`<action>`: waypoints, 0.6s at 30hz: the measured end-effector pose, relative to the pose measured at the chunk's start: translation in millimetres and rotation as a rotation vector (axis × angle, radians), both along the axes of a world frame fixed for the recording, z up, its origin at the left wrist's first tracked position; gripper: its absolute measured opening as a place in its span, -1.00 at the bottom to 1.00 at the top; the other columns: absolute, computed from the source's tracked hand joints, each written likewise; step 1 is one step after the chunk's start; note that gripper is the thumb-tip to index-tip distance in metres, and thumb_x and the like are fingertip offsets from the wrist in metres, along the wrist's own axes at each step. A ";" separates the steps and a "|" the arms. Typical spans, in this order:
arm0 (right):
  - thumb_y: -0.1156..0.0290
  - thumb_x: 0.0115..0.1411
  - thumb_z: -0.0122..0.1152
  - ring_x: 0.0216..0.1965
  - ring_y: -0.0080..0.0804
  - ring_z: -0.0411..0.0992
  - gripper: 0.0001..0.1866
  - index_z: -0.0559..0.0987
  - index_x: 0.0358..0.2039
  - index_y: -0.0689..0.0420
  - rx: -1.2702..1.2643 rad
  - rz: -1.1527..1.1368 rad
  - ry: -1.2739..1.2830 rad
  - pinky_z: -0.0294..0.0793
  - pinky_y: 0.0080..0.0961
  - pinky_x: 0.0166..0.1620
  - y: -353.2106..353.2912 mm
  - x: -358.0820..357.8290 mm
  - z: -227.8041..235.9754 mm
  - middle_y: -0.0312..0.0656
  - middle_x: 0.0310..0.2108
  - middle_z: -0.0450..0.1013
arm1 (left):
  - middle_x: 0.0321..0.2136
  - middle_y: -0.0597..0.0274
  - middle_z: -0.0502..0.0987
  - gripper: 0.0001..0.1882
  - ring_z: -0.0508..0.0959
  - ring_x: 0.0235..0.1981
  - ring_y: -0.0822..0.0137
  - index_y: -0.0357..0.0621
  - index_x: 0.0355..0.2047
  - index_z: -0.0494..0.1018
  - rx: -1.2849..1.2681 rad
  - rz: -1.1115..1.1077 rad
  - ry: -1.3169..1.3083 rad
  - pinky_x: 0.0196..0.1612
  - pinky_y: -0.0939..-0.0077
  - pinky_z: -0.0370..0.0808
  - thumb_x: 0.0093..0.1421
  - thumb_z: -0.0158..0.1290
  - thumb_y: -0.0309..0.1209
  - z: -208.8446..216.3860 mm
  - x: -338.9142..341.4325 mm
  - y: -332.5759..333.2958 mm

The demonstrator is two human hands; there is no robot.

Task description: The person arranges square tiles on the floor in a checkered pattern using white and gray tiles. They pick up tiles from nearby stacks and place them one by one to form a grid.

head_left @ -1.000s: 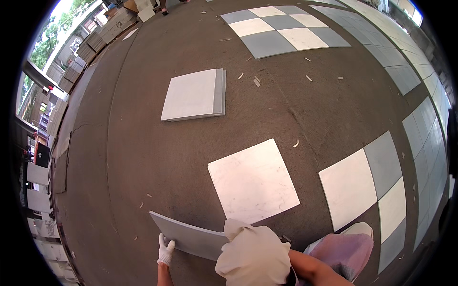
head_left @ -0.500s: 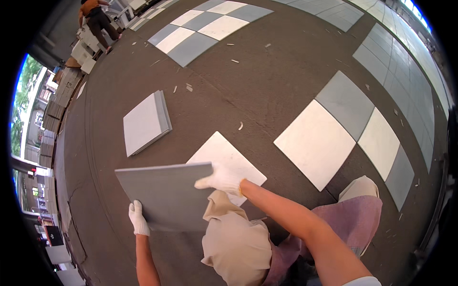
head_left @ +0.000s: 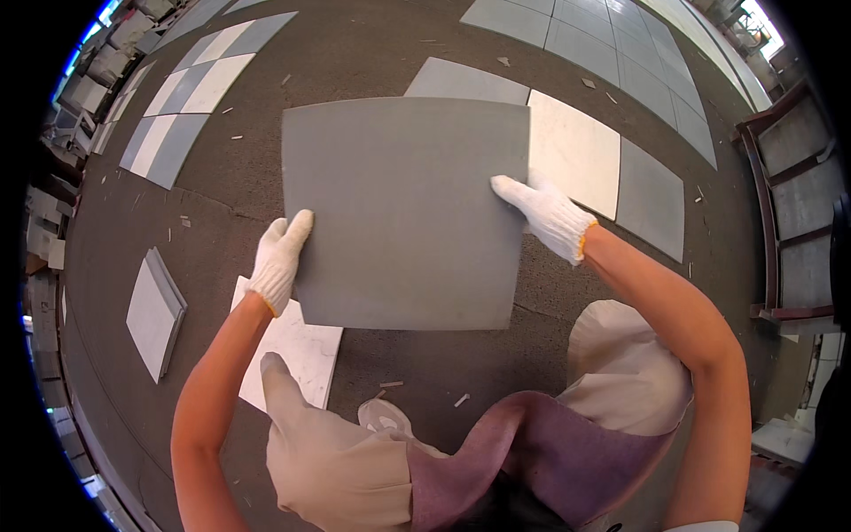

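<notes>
A square grey tile (head_left: 408, 213) is held up in front of me by its two side edges. On its left edge my left hand (head_left: 279, 257), in a white knit glove, is closed with the thumb on the near face. Opposite it my gloved right hand (head_left: 545, 213) grips the right edge, thumb also on the face; the other fingers are hidden behind. Beyond the held tile, white tile (head_left: 576, 151) and grey tile (head_left: 651, 199) lie side by side on the floor. Another grey tile (head_left: 465, 80) is partly covered by the held one.
A white tile (head_left: 310, 363) lies by my left leg, and a small tile stack (head_left: 155, 310) sits farther left. Checkered tiles (head_left: 191, 93) lie far left, grey tiles (head_left: 612, 53) far right. A dark metal frame rack (head_left: 789, 195) stands at the right. Small chips dot the brown floor.
Both hands have lifted the grey tile and swung it right, turning its face toward me. My view has turned right too, bringing the metal rack into sight.
</notes>
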State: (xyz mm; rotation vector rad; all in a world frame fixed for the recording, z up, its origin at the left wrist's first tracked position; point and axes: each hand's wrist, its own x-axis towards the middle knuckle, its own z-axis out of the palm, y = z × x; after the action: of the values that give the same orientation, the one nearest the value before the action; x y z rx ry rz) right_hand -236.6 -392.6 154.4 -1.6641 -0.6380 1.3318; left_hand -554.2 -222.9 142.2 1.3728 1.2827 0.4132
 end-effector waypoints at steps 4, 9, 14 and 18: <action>-0.02 0.22 0.11 0.13 -0.20 0.32 -0.23 0.22 0.22 0.36 -0.222 -0.264 -0.117 0.31 -0.23 0.17 -125.4 76.7 -36.3 0.02 0.15 0.31 | -0.13 -0.01 0.53 -0.37 0.53 -0.12 0.24 -0.46 0.06 0.34 -0.050 -0.401 0.180 -0.05 0.36 0.46 0.26 0.04 -0.07 -27.9 122.4 -49.5; 0.11 0.22 0.19 0.02 -0.24 0.39 -0.37 0.35 0.11 0.35 -0.307 -0.614 -0.047 0.40 -0.29 0.04 -244.0 105.2 -114.4 0.00 0.04 0.42 | -0.03 -0.18 0.51 -0.34 0.53 -0.01 0.07 -0.44 0.08 0.36 -0.113 -0.686 0.347 0.04 0.30 0.44 0.14 0.08 -0.10 -92.6 224.6 -108.2; 0.10 0.15 0.27 -0.10 -0.14 0.50 -0.40 0.41 -0.02 0.37 -0.396 -0.622 -0.277 0.46 -0.31 -0.05 -273.1 115.6 -171.5 0.11 -0.09 0.49 | -0.04 -0.23 0.51 -0.32 0.53 -0.01 -0.03 -0.44 0.04 0.40 -0.049 -0.696 0.611 0.04 0.29 0.45 0.09 0.08 -0.07 -144.4 260.4 -143.5; -0.02 0.11 0.26 -0.04 0.03 0.48 -0.31 0.41 -0.03 0.39 -0.517 -0.438 -0.396 0.44 -0.24 0.00 -268.8 140.9 -187.5 0.22 -0.08 0.48 | -0.06 -0.26 0.52 -0.33 0.53 -0.02 -0.07 -0.42 0.03 0.41 -0.049 -0.631 0.689 0.03 0.24 0.45 0.10 0.05 -0.06 -177.4 260.2 -155.8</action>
State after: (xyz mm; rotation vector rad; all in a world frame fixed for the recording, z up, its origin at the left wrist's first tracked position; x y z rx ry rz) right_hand -95.6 -661.4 -33.1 -2.3562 -0.1186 0.8918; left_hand -293.9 -378.7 -35.2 1.8593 1.2779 -0.5686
